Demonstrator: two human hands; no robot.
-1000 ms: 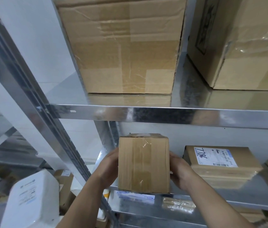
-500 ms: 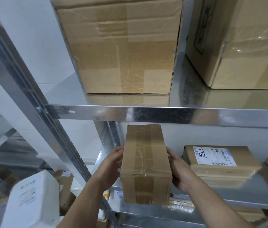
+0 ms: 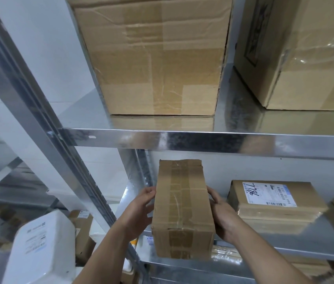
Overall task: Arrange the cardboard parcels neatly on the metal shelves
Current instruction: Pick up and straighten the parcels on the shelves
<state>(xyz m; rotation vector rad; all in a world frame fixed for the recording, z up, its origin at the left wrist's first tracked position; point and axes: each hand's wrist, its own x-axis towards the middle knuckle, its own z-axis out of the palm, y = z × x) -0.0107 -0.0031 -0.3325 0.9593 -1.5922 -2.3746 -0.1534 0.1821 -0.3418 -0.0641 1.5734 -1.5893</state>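
Left hand (image 3: 139, 214) and right hand (image 3: 221, 218) clasp the taped parcel (image 3: 182, 206) at nine and three o'clock, probably to square it lengthwise on the shelf (image 3: 297, 250).

We're at the lower shelf (image 3: 305, 249): its left end is the open bit, walled by the post (image 3: 37, 111) and the labelled parcel (image 3: 274, 203), with our box (image 3: 182, 208) filling most of it. Overhead the beam (image 3: 203, 142) caps us; above it, left carton (image 3: 153, 58) and right carton (image 3: 305, 58) leave a narrow slot.
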